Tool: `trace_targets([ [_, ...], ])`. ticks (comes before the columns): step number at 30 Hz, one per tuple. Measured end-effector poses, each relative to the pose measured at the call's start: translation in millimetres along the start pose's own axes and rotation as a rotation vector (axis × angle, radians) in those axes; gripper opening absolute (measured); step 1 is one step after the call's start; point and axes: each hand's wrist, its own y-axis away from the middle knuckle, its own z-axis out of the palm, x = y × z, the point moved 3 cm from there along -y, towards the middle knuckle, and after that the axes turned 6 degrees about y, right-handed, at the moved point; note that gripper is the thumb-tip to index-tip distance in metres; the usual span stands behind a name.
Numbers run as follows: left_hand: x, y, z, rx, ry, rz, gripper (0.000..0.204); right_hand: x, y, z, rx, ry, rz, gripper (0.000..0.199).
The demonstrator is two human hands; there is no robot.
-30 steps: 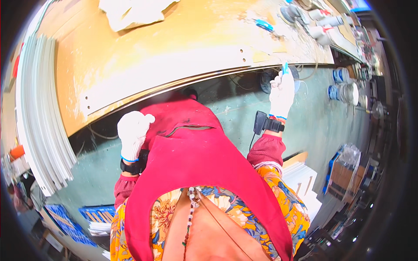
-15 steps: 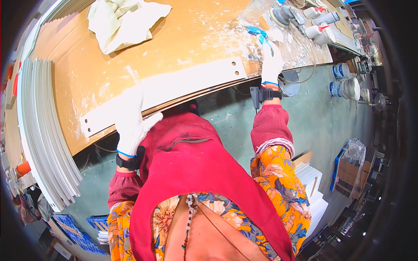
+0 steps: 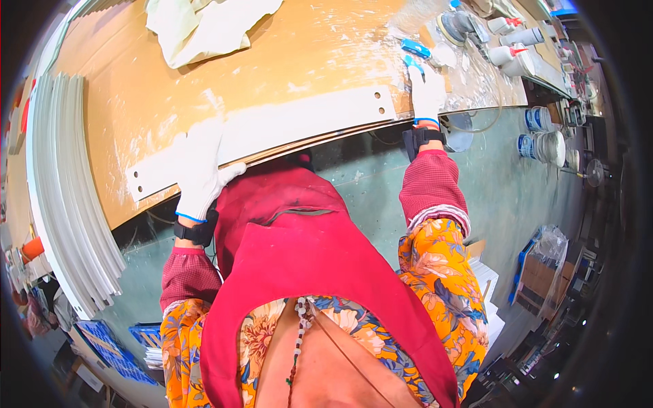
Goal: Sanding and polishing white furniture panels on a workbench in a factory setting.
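Note:
My left hand [image 3: 198, 166], in a white knit glove, lies open and flat on a long white strip [image 3: 292, 124] at the bench's front edge. Its thumb points right along that edge, beside my red apron [image 3: 299, 245]. The strip has paired holes near both ends. Beyond its right end is my right hand [image 3: 428, 95], also gloved in white. A small light-blue piece [image 3: 411, 62] sits at its fingertips, its exact kind unclear. Just past these fingers lies a bright blue block-shaped item [image 3: 415, 47] on the bench.
On the brown-topped bench [image 3: 115, 143] lies a cream cloth [image 3: 207, 30]. Long pale strips [image 3: 64, 190] are stacked on the left. A round-headed power tool [image 3: 454, 28] and bottles with red tips [image 3: 507, 54] crowd the far right. Buckets [image 3: 541, 148] stand on the floor.
The bench and strip sit further right and higher in view. My right hand has come slightly left and nearer relative to the bench, the light-blue piece moving with it. My left hand stays on the strip.

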Motion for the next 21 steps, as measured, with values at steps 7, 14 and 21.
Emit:
trace_targets([
  [7, -9.6, 3.1, 7.0, -0.11, 0.202, -0.133, 0.094, 0.7, -18.6, -5.1, -0.417, 0.103, 0.067, 0.066],
  [14, -11.3, 5.7, 17.8, -0.051, 0.24, -0.112, 0.093, -8.7, -33.3, -34.5, -0.007, -0.327, -0.011, 0.057],
  [21, -24.3, 7.4, 32.1, -0.049, 0.563, -0.223, 0.097, -8.9, -11.3, -70.4, 0.041, -0.354, -0.076, 0.031],
])
